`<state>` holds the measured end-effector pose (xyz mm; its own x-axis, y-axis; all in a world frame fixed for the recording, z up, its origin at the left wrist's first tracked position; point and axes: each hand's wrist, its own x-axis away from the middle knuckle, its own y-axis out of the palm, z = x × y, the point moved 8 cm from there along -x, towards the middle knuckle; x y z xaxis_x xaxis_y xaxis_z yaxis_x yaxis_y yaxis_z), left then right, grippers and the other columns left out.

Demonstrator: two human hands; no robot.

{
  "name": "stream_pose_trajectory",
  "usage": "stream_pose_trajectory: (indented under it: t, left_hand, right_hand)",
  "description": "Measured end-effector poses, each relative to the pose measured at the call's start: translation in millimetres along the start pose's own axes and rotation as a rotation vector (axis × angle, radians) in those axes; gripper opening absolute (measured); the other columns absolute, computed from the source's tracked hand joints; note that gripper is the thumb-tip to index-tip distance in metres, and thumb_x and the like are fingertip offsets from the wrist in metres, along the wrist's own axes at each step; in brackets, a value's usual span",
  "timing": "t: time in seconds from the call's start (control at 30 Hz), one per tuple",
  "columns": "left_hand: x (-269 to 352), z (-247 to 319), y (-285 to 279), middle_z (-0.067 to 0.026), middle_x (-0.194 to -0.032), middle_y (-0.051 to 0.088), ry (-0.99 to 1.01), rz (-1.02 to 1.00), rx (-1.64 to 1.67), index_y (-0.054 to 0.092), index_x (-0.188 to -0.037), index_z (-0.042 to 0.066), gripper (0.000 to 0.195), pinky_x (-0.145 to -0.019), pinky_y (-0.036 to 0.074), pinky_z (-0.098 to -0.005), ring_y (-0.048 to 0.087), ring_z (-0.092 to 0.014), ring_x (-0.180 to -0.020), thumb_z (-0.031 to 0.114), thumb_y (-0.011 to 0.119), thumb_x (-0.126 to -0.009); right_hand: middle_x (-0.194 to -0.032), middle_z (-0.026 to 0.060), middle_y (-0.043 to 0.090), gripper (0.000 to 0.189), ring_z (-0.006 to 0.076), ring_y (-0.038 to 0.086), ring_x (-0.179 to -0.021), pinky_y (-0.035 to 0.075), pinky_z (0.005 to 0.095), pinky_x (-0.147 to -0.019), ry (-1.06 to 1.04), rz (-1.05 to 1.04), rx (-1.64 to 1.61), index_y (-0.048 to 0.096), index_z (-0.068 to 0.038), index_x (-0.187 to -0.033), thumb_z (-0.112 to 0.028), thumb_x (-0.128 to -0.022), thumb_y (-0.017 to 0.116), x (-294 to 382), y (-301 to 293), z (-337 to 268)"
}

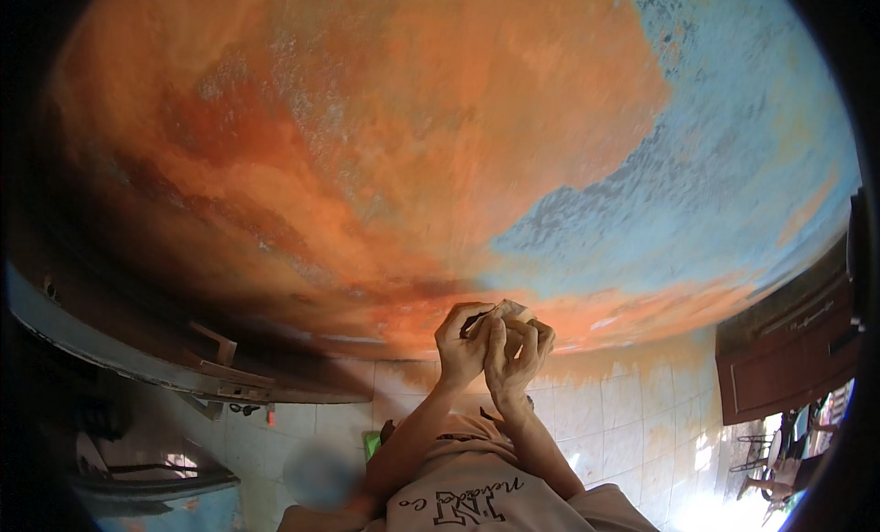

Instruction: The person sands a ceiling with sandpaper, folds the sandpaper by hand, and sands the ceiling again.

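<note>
Both hands are raised together at the lower middle of the view, in front of a wall (440,154) painted orange and light blue with rough, worn patches. My left hand (467,339) and my right hand (519,346) nearly touch. Between their fingertips they hold a small, pale, folded or crumpled piece (514,311); its material I cannot tell. The fingers of both hands are bent around it, and some fingertips are hidden behind it.
A ledge (124,360) with wooden pieces runs along the left. White floor tiles (577,415) with orange stains lie below the wall. A reddish-brown wooden door or cabinet (784,353) stands at the right, with a person (787,473) beyond it.
</note>
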<state>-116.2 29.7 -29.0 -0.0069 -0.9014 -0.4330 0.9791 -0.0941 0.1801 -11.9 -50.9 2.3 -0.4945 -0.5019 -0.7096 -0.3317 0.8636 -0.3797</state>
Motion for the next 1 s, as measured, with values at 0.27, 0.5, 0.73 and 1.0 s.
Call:
stream_pose_trajectory:
  t: [0.27,0.5,0.73,1.0]
  left_hand:
    - [29,7,2,-0.0077,-0.103,0.061,0.105,-0.184,-0.073,0.064,-0.095,-0.001,0.022,-0.074,0.056,-0.0257,0.064,-0.016,-0.091,-0.005,0.075,-0.076]
    - [20,9,-13,-0.0089,-0.1,0.062,-0.058,-0.228,0.198,0.061,-0.101,-0.002,0.018,-0.076,0.056,-0.0251,0.066,-0.017,-0.097,-0.002,0.068,-0.085]
    - [30,9,-2,-0.0074,-0.098,0.064,-0.039,-0.254,0.235,0.06,-0.101,-0.001,0.018,-0.073,0.052,-0.0237,0.061,-0.009,-0.09,-0.002,0.068,-0.086]
    - [38,16,17,-0.0058,-0.097,0.064,-0.291,-0.524,0.316,0.059,-0.101,-0.002,0.015,-0.078,0.052,-0.0257,0.061,-0.011,-0.089,-0.005,0.063,-0.087]
  right_hand:
    - [-0.079,0.0049,0.057,0.023,0.0098,0.049,-0.074,0.042,0.0256,-0.065,0.561,-0.08,-0.506,0.061,0.002,-0.091,-0.02,-0.089,0.069,5,12,12]
    - [-0.108,0.0172,0.058,0.029,0.0278,0.052,-0.104,0.043,0.0396,-0.087,-0.076,-0.086,-0.107,0.064,-0.001,-0.105,-0.019,-0.083,0.072,7,-18,-21]
    - [-0.138,0.0267,0.034,0.063,0.0418,0.031,-0.133,0.034,0.0494,-0.101,0.032,-0.176,-0.361,0.045,-0.001,-0.126,-0.026,-0.078,0.079,9,-5,-9]
    - [-0.136,0.0257,0.039,0.069,0.0417,0.032,-0.134,0.029,0.0502,-0.107,0.012,-0.288,-0.654,0.043,-0.001,-0.127,-0.031,-0.077,0.08,4,-7,9]
